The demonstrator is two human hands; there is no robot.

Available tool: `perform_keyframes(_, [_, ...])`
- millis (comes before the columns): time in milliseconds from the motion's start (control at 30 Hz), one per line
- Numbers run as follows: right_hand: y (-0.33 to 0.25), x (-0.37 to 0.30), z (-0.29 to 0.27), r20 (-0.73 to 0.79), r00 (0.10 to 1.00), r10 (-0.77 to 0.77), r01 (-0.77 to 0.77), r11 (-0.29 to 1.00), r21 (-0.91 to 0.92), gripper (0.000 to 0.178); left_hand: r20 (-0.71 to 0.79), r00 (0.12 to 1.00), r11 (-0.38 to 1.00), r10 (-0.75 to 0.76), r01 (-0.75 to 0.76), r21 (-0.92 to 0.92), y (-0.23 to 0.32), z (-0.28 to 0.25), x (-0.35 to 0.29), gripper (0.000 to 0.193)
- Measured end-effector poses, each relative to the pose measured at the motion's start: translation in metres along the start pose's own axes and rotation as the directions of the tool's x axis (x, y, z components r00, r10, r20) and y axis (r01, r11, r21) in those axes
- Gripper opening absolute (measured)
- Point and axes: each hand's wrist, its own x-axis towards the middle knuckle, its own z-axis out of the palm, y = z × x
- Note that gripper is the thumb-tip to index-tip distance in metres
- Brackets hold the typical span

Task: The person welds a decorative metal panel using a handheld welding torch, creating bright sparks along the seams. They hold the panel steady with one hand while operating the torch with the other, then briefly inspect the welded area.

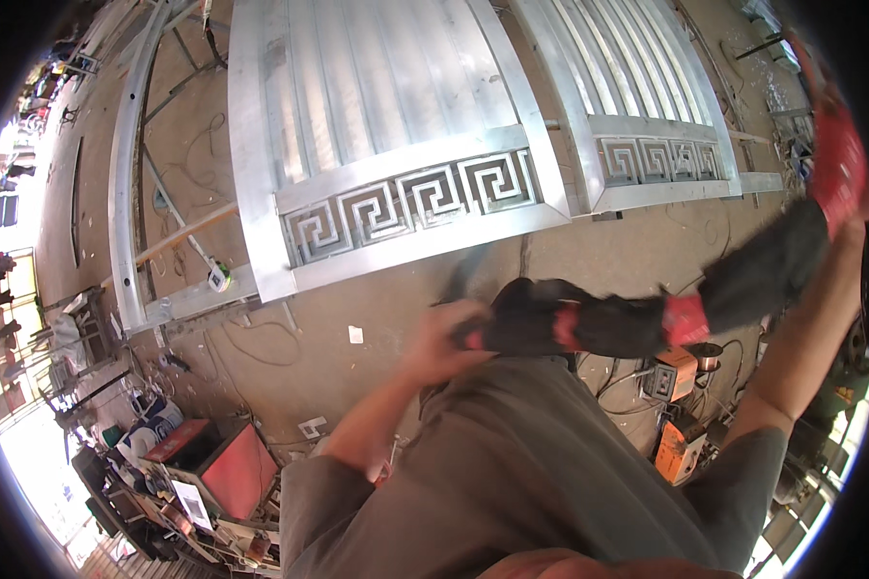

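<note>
A long black cloth piece with red patches (613, 323) stretches across the front of my waist and rises to the right. My left hand (449, 343), slightly blurred, closes on its left end near my belly. My right arm reaches up at the far right, where the cloth runs up to my right hand (845, 183). Red material covers that hand or lies over it, so its fingers do not show clearly. Beyond my hands lies a large silvery metal panel (386, 87) with ribs and a cut-out key pattern (415, 207).
A second metal panel (637, 106) lies to the right. A bare metal frame (130, 193) with a tape measure (219, 278) is at left. A red box (232, 468) stands lower left. Orange machines (681, 449), a wire spool (708, 355) and cables are at lower right.
</note>
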Motion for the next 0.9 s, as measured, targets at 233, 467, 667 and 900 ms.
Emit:
perform_keyframes(233, [0.104, -0.06, 0.096, 0.422, 0.806, 0.414, -0.546, 0.796, 0.261, 0.037, -0.039, 0.953, 0.952, -0.301, 0.303, 0.053, 0.074, -0.113, -0.1, 0.039])
perform_keyframes(467, [0.163, -0.073, 0.139, 0.46, 0.627, 0.629, -0.744, 0.658, 0.115, 0.039, 0.121, 0.923, 0.916, -0.365, 0.332, 0.225, 0.099, -0.125, -0.104, 0.038])
perform_keyframes(667, [0.203, -0.024, 0.168, 0.479, 0.46, 0.748, -0.879, 0.46, 0.125, 0.043, 0.197, 0.8, 0.799, -0.567, 0.592, -0.104, 0.106, -0.127, -0.058, 0.046])
perform_keyframes(900, [0.24, 0.026, 0.172, 0.485, 0.167, 0.859, -0.94, 0.287, -0.185, 0.043, 0.386, 0.906, 0.965, -0.172, 0.234, -0.118, 0.121, -0.132, 0.047, 0.047])
